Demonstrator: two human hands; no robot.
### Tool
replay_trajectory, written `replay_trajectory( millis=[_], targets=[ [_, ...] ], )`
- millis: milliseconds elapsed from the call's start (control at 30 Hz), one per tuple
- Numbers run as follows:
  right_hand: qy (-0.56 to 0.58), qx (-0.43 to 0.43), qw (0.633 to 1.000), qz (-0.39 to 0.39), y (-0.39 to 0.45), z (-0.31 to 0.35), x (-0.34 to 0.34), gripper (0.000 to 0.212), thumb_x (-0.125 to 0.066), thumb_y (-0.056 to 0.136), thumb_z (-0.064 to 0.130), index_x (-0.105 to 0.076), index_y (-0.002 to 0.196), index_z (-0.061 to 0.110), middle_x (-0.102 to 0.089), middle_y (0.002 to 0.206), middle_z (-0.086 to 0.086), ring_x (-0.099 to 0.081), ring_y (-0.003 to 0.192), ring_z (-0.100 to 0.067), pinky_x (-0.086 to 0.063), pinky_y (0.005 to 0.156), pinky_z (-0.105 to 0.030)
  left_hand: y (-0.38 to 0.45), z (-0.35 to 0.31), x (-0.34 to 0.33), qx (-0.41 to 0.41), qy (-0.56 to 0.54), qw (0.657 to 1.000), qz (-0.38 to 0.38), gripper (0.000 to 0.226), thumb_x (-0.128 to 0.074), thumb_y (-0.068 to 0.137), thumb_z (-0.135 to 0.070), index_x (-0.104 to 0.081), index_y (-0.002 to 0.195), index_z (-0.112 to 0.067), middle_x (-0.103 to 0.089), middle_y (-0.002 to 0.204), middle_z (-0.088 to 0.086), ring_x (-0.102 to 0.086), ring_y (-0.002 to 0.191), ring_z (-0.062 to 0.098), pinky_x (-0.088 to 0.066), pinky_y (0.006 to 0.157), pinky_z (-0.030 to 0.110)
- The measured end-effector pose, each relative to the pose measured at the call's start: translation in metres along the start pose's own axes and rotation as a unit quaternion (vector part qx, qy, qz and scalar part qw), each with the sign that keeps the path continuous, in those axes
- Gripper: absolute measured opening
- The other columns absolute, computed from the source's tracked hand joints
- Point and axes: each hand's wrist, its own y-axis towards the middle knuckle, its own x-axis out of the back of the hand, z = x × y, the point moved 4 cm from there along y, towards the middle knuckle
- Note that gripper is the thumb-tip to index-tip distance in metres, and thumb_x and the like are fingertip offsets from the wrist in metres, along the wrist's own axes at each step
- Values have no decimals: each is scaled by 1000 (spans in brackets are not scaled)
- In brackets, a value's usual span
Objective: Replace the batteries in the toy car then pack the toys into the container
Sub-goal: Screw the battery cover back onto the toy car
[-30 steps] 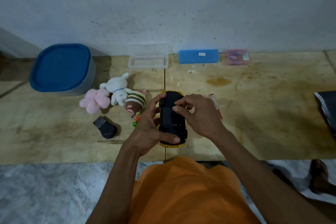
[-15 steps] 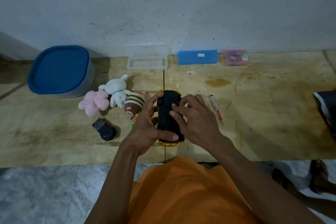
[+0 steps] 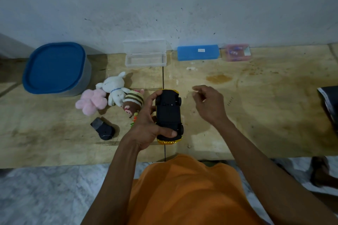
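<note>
Yellow-bodied toy car (image 3: 169,115) lay belly-up in my left hand (image 3: 146,126), thumb curled across its near end and fingers around its far end; its long axis ran from me toward the wall (image 3: 164,5) (which end was the nose I could not tell). My right hand (image 3: 208,104) hovered just right of it, fingers loosely curled, holding nothing. Bare tabletop (image 3: 265,115) stretched to the right. Plush toys (image 3: 111,97) crowded the left, beside the lidded blue container (image 3: 54,68).

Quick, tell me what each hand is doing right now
Left hand: grips the upside-down toy car.
Right hand: off the car, fingers loosely curled, holding nothing visible.
</note>
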Motion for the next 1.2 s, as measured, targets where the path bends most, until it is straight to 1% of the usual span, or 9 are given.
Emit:
replay_trajectory(
  millis=[67,167,467,633,700,800,900,1067,1200],
  targets=[
    [-79,-75,994,6,16,-36,-4,33,-60,96,16,-63,128,15,-62,120,-13,-62,103,-24,-48,91,-32,1,0,-1,9,-3,1000,5,126,-90,42,14,-43,140,-50,-45,143,10,-57,125,40,-55,89,65],
    [-197,-133,970,51,25,-79,-4,52,-58,95,16,-45,145,20,-47,138,-16,-45,126,-37,-45,97,-44,2,-1,-7,16,11,1000,23,124,-85,50,22,-41,141,-50,-44,143,10,-58,122,40,-57,87,64],
    [-243,-118,959,87,24,-99,-10,52,-52,94,3,-47,142,22,-50,134,-19,-49,122,-40,-49,90,-46,8,-3,-12,26,20,999,10,107,-86,51,14,-48,132,-44,-45,140,9,-58,121,40,-60,83,59],
    [-76,-92,993,14,24,-65,-7,51,-53,95,2,-46,145,14,-58,120,-18,-62,103,-33,-42,81,-29,12,-3,-11,23,6,999,-22,99,-87,56,9,-49,132,-42,-47,137,12,-61,117,39,-59,85,60],
    [10,-64,998,-27,21,-34,6,46,-55,98,10,-47,144,14,-60,115,-11,-64,94,-24,-46,79,-27,13,-3,-9,19,10,999,-26,101,-87,59,12,-47,135,-41,-47,138,10,-61,117,39,-59,86,61],
    [211,-56,976,-28,8,18,25,40,-58,98,11,-49,136,23,-62,107,2,-69,85,-15,-59,76,-32,14,-1,-8,15,12,1000,-22,101,-86,62,14,-47,137,-41,-47,139,9,-60,118,39,-58,86,62],
    [349,-29,937,5,-8,59,34,39,-57,99,8,-43,132,22,-66,110,-7,-74,87,-20,-61,77,-33,13,-2,-9,10,17,1000,-23,102,-87,58,8,-47,138,-42,-49,139,8,-58,120,38,-58,85,61],
    [274,40,961,-8,-22,76,32,53,-59,100,17,-35,147,26,-70,104,-4,-74,92,-17,-61,83,-41,10,-6,-12,-5,20,1000,-9,101,-87,58,8,-49,136,-43,-51,138,9,-58,121,38,-58,84,62],
    [267,65,961,-41,-27,78,34,49,-60,99,16,-41,142,29,-70,101,2,-73,89,-19,-60,82,-46,7,-7,-11,-10,8,1000,-8,102,-86,57,10,-48,136,-43,-48,139,11,-57,121,41,-57,84,65]
  ],
)
